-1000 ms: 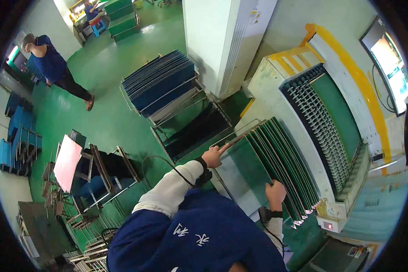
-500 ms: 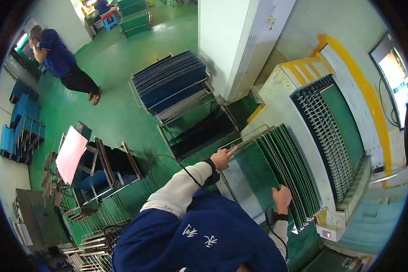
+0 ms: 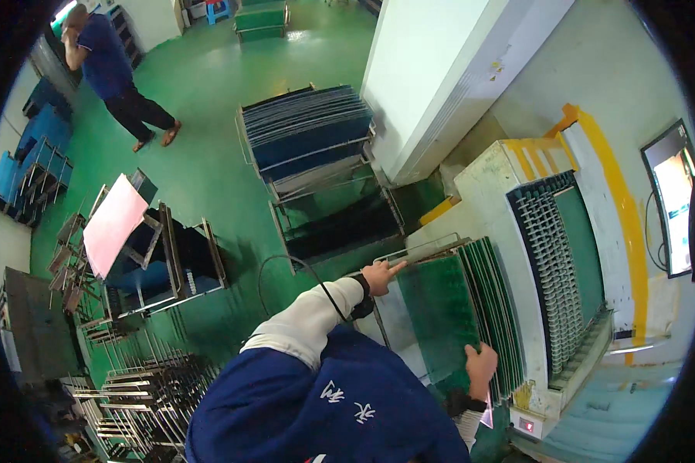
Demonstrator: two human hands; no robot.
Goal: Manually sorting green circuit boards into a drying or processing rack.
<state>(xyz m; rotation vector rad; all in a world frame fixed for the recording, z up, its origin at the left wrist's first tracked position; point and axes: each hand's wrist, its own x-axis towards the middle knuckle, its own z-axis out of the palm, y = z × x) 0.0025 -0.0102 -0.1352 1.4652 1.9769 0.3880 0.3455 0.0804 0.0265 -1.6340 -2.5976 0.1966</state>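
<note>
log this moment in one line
green panels: side by side; left hand: at far end; right hand: at near end; other person: standing

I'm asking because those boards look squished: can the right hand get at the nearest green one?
Probably yes: the right hand is close beside the nearest green board, with nothing visible between them.

In front of me, right of centre in the frame, a metal rack (image 3: 381, 324) holds a close row of thin green panels (image 3: 442, 309).

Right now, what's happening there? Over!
Left hand at far left corner of green panel. Right hand by its right edge. Nothing seen blocking; roller machine to right.
</note>
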